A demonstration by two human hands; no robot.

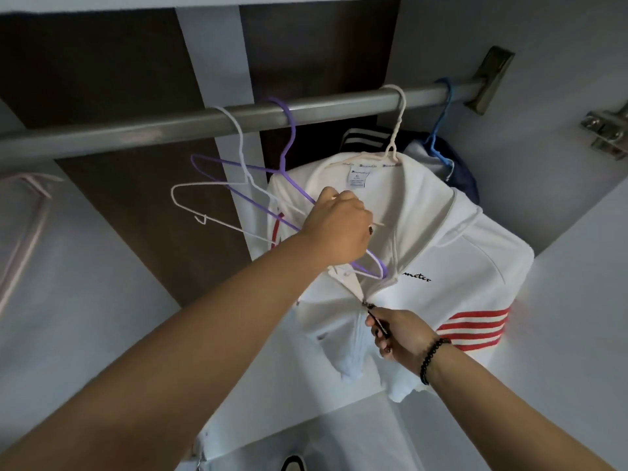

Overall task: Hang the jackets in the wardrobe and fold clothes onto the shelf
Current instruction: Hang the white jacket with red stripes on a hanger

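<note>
A white jacket (441, 253) with red stripes on its sleeves hangs on a cream hanger (396, 130) from the grey wardrobe rail (176, 125). My left hand (336, 229) grips the jacket's left collar edge near the chest. My right hand (396, 334), with a black bead bracelet on its wrist, pinches the dark zipper pull at the jacket's front. An empty purple hanger (289, 130) and an empty white hanger (238, 130) hang on the rail left of the jacket.
A dark blue garment on a blue hanger (441, 130) hangs behind the white jacket at the right. A pink hanger (27, 212) shows at the far left. The wardrobe side wall (560, 164) and a door hinge (605, 130) are at the right.
</note>
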